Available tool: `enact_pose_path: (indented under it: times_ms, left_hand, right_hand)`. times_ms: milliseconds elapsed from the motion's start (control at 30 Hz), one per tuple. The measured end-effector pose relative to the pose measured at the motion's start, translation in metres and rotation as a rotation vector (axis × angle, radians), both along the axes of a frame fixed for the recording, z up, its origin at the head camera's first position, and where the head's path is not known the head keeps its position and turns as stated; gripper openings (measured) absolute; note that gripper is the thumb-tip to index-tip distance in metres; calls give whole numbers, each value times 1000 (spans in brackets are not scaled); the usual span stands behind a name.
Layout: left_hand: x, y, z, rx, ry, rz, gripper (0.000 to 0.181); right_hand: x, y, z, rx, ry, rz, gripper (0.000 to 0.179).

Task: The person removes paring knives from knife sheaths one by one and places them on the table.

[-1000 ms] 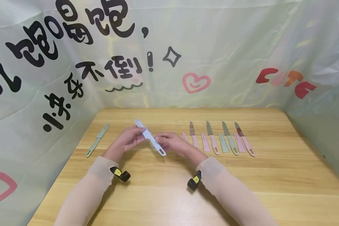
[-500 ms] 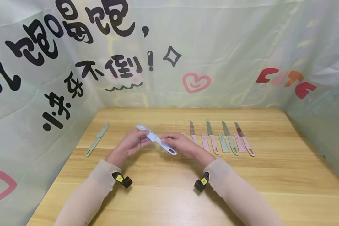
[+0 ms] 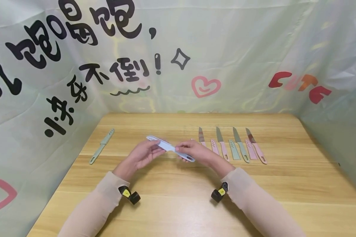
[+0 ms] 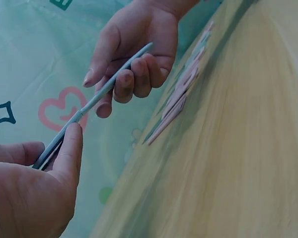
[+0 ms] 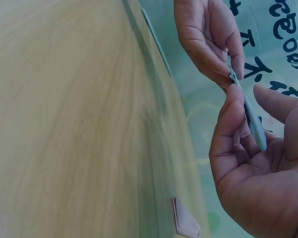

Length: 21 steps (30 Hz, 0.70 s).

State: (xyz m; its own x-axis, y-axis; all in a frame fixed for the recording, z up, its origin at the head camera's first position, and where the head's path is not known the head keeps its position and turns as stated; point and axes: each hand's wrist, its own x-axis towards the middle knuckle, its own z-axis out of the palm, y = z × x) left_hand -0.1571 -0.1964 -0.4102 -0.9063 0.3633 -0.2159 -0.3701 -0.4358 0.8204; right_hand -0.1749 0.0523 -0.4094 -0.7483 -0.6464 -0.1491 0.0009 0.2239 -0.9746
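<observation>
A light blue paring knife (image 3: 186,156) with a slotted handle sits inside its matching sheath (image 3: 165,145), held level above the table. My left hand (image 3: 144,155) pinches the sheath between thumb and fingers. At the other end, my right hand (image 3: 197,152) holds the handle. The left wrist view shows the right hand (image 4: 139,54) with its fingers curled under the handle and the thumb lifted off it. In the right wrist view, the left hand (image 5: 208,37) grips the far end. The blade is hidden by the sheath.
A green sheathed knife (image 3: 102,146) lies at the table's left. On the right, several bare-bladed knives stand in a row, including a green one (image 3: 242,145) and a pink one (image 3: 256,146), with sheaths such as the green sheath (image 3: 234,150) beside them. A printed curtain (image 3: 243,49) encloses the table.
Both hands have moved to the right with the sheathed knife, and it has turned closer to horizontal. The knives on the table have not moved.
</observation>
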Motion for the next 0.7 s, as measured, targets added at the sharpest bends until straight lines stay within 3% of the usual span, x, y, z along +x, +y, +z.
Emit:
enact_pose_path:
  times_ms: [400, 700]
  left_hand:
    - [10, 17, -4, 134, -63, 20, 34]
    - [18, 33, -7, 160, -83, 40, 38]
  right_hand:
    - [5, 14, 4, 11, -51, 20, 41]
    - [7, 26, 3, -17, -91, 9, 38]
